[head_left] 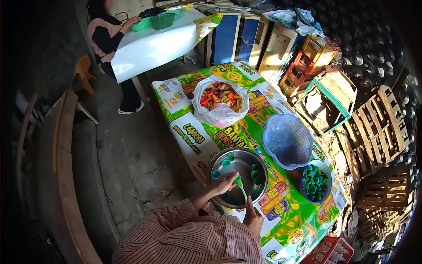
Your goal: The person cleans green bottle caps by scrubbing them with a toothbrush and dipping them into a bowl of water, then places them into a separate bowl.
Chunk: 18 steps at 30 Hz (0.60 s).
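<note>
Over the steel bowl, my left hand pinches a green bottle cap between its fingers. My right hand grips the handle of a pale green toothbrush, whose head meets the cap. Several loose green caps lie inside the steel bowl, some along its left and right sides. To the right stands a small bowl heaped with green caps. An oval blue plastic basket sits just behind it. What rests in the shaded base of the basket is hard to make out.
A clear plastic bag of red, brown and yellow caps stands farther back on the printed tablecloth. Another person works at a white table with green basins. Crates and wooden pallets line the right.
</note>
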{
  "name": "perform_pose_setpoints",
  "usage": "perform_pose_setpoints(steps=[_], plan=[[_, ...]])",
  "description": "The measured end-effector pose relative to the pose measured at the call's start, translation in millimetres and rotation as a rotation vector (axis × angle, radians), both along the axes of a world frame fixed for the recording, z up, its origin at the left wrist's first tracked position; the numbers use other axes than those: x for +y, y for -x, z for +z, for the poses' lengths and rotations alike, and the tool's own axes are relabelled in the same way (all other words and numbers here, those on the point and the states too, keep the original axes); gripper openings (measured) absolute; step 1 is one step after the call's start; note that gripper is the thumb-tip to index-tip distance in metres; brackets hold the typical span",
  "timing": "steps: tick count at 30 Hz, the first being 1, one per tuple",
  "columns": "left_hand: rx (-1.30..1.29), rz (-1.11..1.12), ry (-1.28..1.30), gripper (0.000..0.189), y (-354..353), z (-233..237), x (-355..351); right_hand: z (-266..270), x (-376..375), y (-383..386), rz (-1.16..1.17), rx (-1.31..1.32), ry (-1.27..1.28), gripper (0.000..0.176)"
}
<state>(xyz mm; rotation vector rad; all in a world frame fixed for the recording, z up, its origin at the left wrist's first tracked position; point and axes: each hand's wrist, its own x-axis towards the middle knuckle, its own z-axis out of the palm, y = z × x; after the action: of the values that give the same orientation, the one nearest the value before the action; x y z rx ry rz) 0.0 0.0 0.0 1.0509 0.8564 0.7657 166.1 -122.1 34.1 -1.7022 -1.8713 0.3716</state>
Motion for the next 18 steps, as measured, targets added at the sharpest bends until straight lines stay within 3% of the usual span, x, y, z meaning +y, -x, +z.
perform_pose_setpoints(steps=[2, 5, 11, 15, 18], plan=[[0.222, 0.008, -0.047, 0.039, -1.6, 3.4, -1.5, -4.8, 0.8, 1.1, -0.098, 0.042, 0.003, 0.054], [0.009, 0.03, -0.003, 0.042, -4.9, 0.9, -5.0, 1.3, -2.4, 4.5, -0.068, 0.06, 0.015, 0.052], [-0.084, -0.03, 0.177, 0.041, -4.9, -2.3, -7.0, -2.1, -1.6, 10.3, -0.137, 0.083, -0.019, 0.051], [-0.063, -0.087, 0.186, 0.041, -9.4, -4.2, -3.9, 7.0, -6.1, 12.4, -0.103, 0.006, 0.159, 0.045], [-0.219, -0.076, 0.348, 0.04, -14.1, -7.9, -5.7, -0.9, -4.1, 13.9, -0.132, 0.134, -0.108, 0.048]])
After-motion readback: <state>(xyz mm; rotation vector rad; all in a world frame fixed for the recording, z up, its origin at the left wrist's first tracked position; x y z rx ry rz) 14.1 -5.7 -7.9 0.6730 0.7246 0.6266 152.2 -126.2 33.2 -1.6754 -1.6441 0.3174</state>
